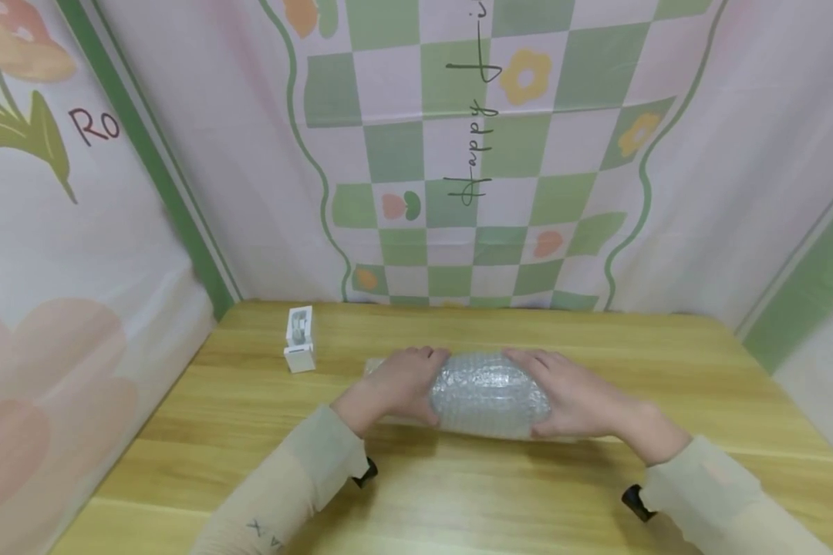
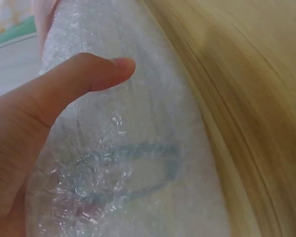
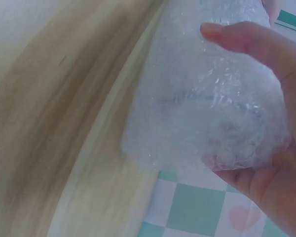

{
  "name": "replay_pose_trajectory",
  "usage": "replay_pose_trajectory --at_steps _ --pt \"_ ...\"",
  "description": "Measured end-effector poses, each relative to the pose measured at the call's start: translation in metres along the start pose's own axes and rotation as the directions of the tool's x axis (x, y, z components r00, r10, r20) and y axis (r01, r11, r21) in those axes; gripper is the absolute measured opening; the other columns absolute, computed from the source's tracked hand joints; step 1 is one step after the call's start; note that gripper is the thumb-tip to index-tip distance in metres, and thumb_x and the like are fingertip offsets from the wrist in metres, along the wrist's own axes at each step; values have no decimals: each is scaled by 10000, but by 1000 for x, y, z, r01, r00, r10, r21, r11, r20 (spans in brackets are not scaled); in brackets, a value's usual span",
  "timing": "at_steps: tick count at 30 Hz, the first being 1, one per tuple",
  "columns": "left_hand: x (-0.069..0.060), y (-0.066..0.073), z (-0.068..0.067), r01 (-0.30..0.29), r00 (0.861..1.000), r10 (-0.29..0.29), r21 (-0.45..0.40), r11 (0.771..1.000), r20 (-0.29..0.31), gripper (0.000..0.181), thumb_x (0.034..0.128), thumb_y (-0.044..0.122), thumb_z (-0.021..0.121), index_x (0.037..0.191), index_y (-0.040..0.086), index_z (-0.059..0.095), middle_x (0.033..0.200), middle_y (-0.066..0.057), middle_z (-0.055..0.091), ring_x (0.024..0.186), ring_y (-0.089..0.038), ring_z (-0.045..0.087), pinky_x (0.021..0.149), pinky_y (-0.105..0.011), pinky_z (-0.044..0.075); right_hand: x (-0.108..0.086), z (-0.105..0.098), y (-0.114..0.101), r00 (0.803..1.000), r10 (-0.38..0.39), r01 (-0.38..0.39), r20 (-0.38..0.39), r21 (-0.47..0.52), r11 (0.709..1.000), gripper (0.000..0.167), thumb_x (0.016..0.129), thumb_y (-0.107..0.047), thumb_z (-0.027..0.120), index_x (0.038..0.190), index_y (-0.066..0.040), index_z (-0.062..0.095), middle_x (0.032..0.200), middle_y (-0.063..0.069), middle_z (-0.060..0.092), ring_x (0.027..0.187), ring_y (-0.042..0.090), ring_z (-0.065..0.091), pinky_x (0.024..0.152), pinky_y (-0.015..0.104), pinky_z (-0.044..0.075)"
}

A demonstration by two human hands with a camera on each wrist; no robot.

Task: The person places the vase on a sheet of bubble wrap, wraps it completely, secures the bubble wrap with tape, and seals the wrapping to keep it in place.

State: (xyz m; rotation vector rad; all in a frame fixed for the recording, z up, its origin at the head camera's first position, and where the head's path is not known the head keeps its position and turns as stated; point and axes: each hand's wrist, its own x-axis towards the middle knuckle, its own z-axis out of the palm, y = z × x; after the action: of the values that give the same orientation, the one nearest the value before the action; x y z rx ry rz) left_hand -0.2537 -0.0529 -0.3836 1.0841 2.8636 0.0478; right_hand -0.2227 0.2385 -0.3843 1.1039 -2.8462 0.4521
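Note:
A roll-shaped bundle of clear bubble wrap (image 1: 489, 395) lies lengthwise across the middle of the table, both hands on it. My left hand (image 1: 401, 385) grips its left part, thumb on the near side and fingers over the far side. Toward the other end, my right hand (image 1: 583, 397) holds it in the same way. In the left wrist view a blurred blue-green band shows through the bubble wrap (image 2: 143, 108); what is inside cannot be made out. The right wrist view shows the thumb pressed on the wrap (image 3: 187, 113) and fingers curled around its end.
A small white box (image 1: 300, 358) with something greyish in it stands at the back left of the wooden table (image 1: 458, 493). Printed cloth with green checks (image 1: 451, 154) hangs behind the table's far edge, and more cloth hangs at both sides.

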Motion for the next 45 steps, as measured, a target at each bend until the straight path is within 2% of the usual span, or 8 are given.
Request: replay_pose_trajectory --at_steps 8,13,17,22,27,32,38,45 --pt "-6 -2 -1 22 995 -6 -152 988 104 1119 718 460 915 1573 36 331 1503 -120 511 1330 -278 527 1110 -399 438 3 -8 -4 998 -12 5 68 102 995 1139 603 -278 920 1545 25 355 1456 255 512 1271 465 528 1001 665 462" --pt "-6 -5 -5 41 989 -4 -248 968 149 1080 726 398 917 1568 38 345 1464 -109 547 1293 -248 553 1071 -361 469 9 -13 0 988 -7 -35 156 262 964 1136 602 -233 893 1551 44 335 1503 269 457 1311 481 480 1029 690 421" --pt "-4 -7 -6 71 984 -18 -298 952 177 1071 731 379 912 1576 54 340 1481 -99 534 1310 -236 539 1071 -351 466 13 -15 5 977 22 -91 210 323 942 1155 599 -235 887 1569 24 315 1524 262 428 1309 458 476 1023 675 436" --pt "-3 -10 -7 79 983 -18 -336 938 181 1089 730 376 917 1582 45 326 1515 -108 502 1342 -243 513 1099 -358 441 15 -18 7 973 30 -110 227 348 931 1149 609 -233 887 1574 7 311 1533 272 404 1296 466 476 994 676 458" --pt "-4 -13 -6 75 984 -7 -378 923 176 1112 728 382 920 1598 65 303 1574 -101 437 1397 -249 460 1140 -385 400 16 -21 6 965 45 -136 259 345 929 1153 627 -246 879 1590 -14 288 1575 272 351 1363 491 410 1054 713 376" --pt "-5 -17 -3 33 989 32 -421 907 146 1135 730 369 925 1619 114 267 1621 -70 368 1416 -250 435 1150 -422 386 18 -21 8 959 41 -148 282 370 917 1148 632 -234 869 1593 -20 281 1574 257 357 1366 471 409 1058 696 385" --pt "-7 -18 -1 -8 994 47 -348 937 103 1105 757 419 911 1625 172 274 1633 -51 347 1436 -262 410 1163 -456 365 20 -20 12 956 30 -142 292 370 918 1151 641 -245 868 1590 3 267 1568 281 349 1368 495 398 1066 710 364" --pt "-9 -4 0 -80 997 81 -100 992 13 1125 765 457 902 1640 228 232 1636 -18 337 1462 -262 365 1160 -534 352 22 -21 13 952 25 -145 306 376 915 1142 660 -239 847 1586 46 242 1590 289 314 1417 512 330 1109 715 293"
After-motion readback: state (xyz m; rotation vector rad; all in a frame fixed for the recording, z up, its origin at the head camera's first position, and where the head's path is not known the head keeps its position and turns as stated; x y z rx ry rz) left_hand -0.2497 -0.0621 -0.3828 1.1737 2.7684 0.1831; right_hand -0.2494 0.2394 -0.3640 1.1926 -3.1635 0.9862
